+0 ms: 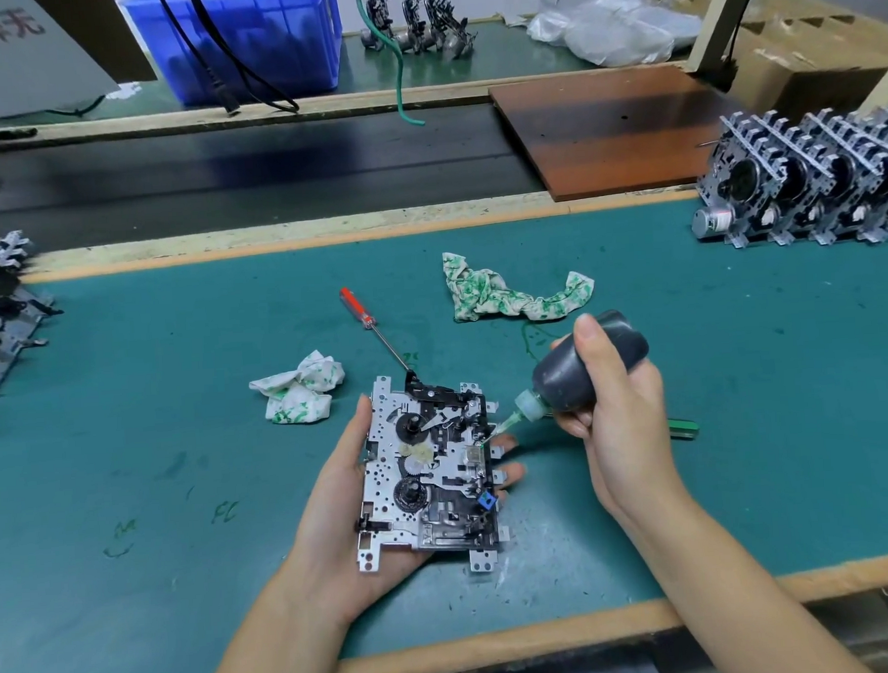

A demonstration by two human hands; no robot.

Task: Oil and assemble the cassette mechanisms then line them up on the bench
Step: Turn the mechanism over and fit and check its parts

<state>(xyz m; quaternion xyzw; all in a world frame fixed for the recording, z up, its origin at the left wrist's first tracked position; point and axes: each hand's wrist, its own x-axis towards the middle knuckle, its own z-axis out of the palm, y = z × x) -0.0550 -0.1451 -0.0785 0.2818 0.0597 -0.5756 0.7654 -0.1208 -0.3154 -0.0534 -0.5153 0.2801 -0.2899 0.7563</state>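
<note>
1. The left hand point(337, 501) cradles a cassette mechanism point(428, 471) above the green surface point(155, 454), palm under it, fingers point(508, 472) curled round its far edge.
2. The right hand point(615, 409) grips a dark oil bottle point(582, 365), fingers wrapped round it, nozzle touching the mechanism's right side.
3. Beyond lie a red-handled screwdriver point(366, 322) and two stained rags point(501, 294).
4. Finished mechanisms point(809, 183) stand in a row at far right.

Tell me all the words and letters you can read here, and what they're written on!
"工作无": red characters on the grey sign at top left, cut off by the picture's edge.
"FC": green scribble on the green bench mat, by the left forearm.
Other green marks on the mat, near the screwdriver and at lower left: too smudged to read.
Motor label in the row of mechanisms at right: too small to read.
</note>
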